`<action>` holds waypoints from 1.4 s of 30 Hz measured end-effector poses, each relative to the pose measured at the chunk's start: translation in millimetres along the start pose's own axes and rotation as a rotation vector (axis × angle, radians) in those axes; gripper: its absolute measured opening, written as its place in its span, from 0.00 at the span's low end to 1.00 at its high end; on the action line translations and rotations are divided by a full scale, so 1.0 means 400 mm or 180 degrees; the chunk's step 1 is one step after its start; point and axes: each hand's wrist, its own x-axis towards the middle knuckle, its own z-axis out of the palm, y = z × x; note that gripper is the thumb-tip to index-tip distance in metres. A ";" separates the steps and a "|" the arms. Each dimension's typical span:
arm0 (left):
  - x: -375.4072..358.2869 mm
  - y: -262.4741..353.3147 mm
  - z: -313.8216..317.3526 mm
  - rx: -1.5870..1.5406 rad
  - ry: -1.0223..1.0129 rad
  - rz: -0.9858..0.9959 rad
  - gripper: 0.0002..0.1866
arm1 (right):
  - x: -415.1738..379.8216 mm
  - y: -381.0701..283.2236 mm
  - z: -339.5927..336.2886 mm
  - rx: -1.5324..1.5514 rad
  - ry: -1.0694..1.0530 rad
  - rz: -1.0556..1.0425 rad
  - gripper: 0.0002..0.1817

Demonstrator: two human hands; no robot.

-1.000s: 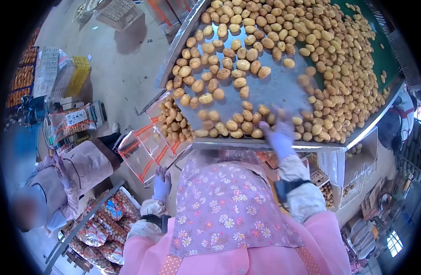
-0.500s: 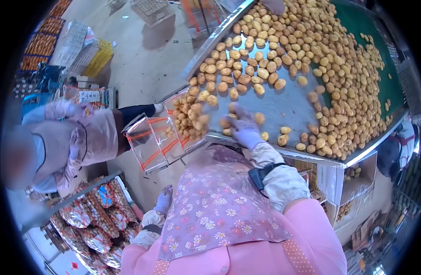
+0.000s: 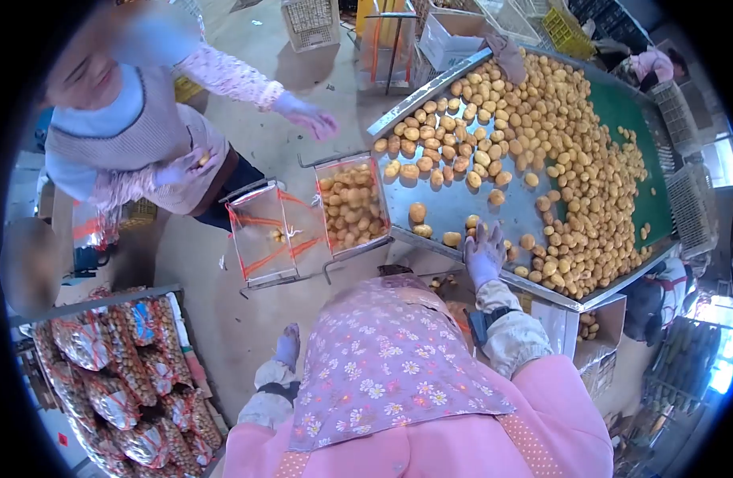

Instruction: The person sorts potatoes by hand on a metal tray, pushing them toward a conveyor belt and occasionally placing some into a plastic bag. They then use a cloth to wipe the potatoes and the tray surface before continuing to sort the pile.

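Note:
My right hand [image 3: 486,253], in a purple glove, lies over the near edge of the metal sorting table [image 3: 430,203]. Its fingers are spread, palm down, beside a few loose potatoes [image 3: 452,239]. A large heap of potatoes [image 3: 577,187] covers the table's far and right parts. Low at my side hangs my left hand [image 3: 287,346], also gloved, with its fingers loosely stretched and nothing visible in them. Against the table's left end, a clear bag [image 3: 354,205] filled with potatoes sits in a metal frame [image 3: 263,279].
A co-worker [image 3: 135,143] stands at the left, one arm stretched toward the bag and a small potato in the other hand. Filled net bags [image 3: 115,398] are stacked at lower left. Crates [image 3: 312,22] stand behind, and a cardboard box [image 3: 601,323] is under the table.
My right hand has swept back to the right and opened out. Potatoes have left the table's left end, and the bag is fuller. The co-worker has straightened and reached out an arm.

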 end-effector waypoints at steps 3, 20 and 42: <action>0.185 -0.186 0.132 -0.2875 -0.0039 -0.1755 0.27 | -0.077 -0.005 0.024 -0.0220 -0.0105 -0.0080 0.31; 0.497 -0.094 -0.031 -0.2948 0.0103 -0.0238 0.15 | -0.065 -0.165 -0.046 -0.0661 -0.1208 -0.0766 0.34; 0.398 0.047 -0.040 -0.7125 0.0576 -0.2903 0.08 | 0.009 -0.084 -0.061 0.0183 -0.1120 -0.1978 0.33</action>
